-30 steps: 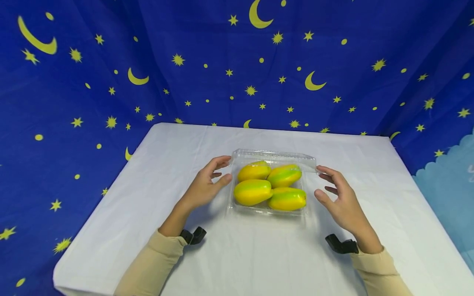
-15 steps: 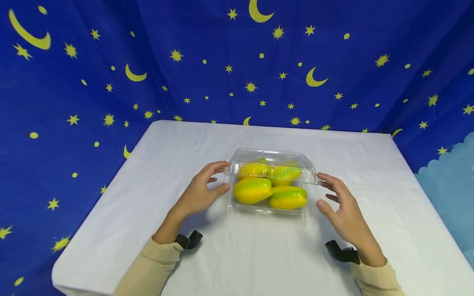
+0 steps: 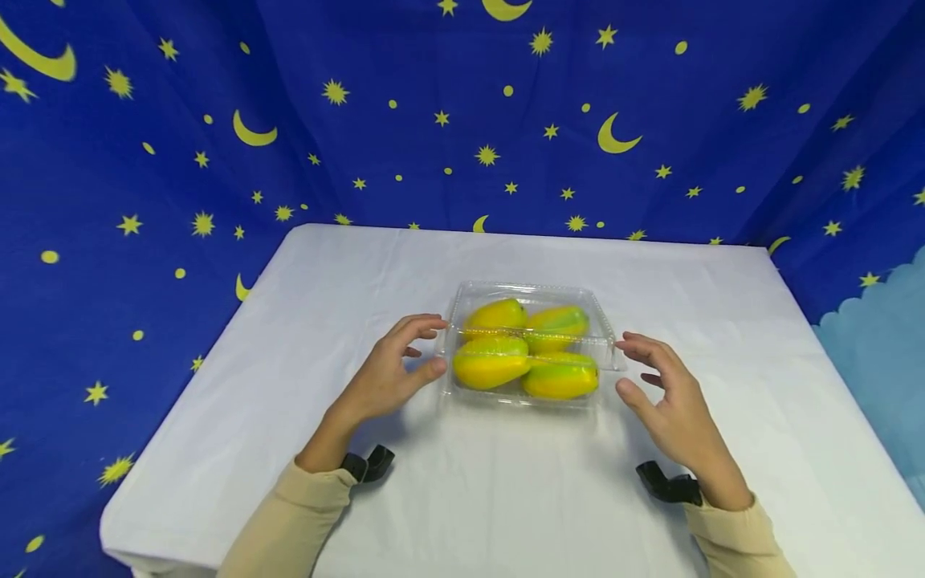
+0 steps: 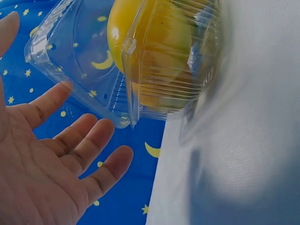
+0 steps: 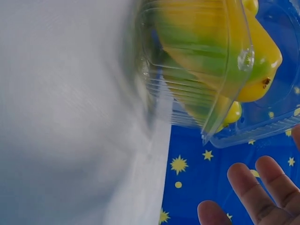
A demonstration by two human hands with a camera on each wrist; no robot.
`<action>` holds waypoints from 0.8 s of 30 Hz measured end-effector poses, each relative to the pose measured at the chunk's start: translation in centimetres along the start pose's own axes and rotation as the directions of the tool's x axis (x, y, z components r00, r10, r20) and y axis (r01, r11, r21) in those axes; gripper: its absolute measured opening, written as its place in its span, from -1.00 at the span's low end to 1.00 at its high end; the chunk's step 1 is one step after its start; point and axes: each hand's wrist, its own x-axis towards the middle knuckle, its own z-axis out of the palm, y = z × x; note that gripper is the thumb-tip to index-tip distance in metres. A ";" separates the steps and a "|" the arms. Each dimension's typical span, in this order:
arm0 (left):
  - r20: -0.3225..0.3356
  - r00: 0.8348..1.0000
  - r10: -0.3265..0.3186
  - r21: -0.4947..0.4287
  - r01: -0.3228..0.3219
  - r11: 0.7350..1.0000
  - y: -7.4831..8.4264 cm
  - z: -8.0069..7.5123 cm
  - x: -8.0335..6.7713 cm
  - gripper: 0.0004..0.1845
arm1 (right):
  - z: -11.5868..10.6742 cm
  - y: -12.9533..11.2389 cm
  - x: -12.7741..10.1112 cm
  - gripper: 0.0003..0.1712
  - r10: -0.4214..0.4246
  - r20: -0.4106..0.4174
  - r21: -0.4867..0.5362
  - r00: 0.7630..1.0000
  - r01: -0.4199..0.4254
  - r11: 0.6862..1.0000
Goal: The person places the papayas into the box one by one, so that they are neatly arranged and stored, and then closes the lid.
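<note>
On the white-clothed table [image 3: 238,385] before the star-print blue backdrop [image 3: 144,160], I see both hands, left [image 3: 386,373] and right [image 3: 668,405], loosely spread and holding nothing, flanking the clear hinged plastic clamshell [image 3: 603,353] of yellow-green fruit [image 3: 491,361]; flimsy, slippery, likely best gripped at rim corners.

The clear lid [image 3: 531,341] has swung down from upright, now lying low over the mangoes [image 3: 491,361].

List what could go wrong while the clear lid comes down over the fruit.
The lid hangs half shut over the tray, and both the left hand and right hand touch it only with fingertips, so it may spring back. The four yellow-green fruits fill the tray and may stop the lid seating.
</note>
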 end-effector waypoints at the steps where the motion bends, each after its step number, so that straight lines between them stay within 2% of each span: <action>1: -0.001 1.000 0.001 -0.001 -0.001 1.000 -0.1 0.0 0.0 -0.34 | 0.1 0.1 0.0 -0.49 -0.002 -0.001 0.000 1.000 0.002 1.000; 5: -0.009 1.000 -0.017 0.001 0.017 1.000 -0.3 0.1 -0.1 -0.37 | 0.5 0.3 0.1 -0.54 -0.017 0.007 0.002 1.000 0.017 1.000; 11: 0.003 0.999 -0.054 0.009 0.053 0.999 -0.8 0.4 -0.2 -0.51 | 0.8 0.8 0.0 -0.62 -0.009 0.017 0.009 1.000 0.009 1.000; 17: 0.012 0.996 -0.092 0.000 0.092 0.996 -1.0 0.6 -0.1 -0.58 | 0.8 1.0 0.0 -0.65 0.030 0.042 0.009 0.999 -0.031 0.999; 24: 0.050 0.990 -0.134 0.004 0.134 0.991 -1.3 0.8 0.0 -0.57 | 0.9 0.8 0.2 -0.70 0.080 0.087 0.015 0.993 -0.082 0.997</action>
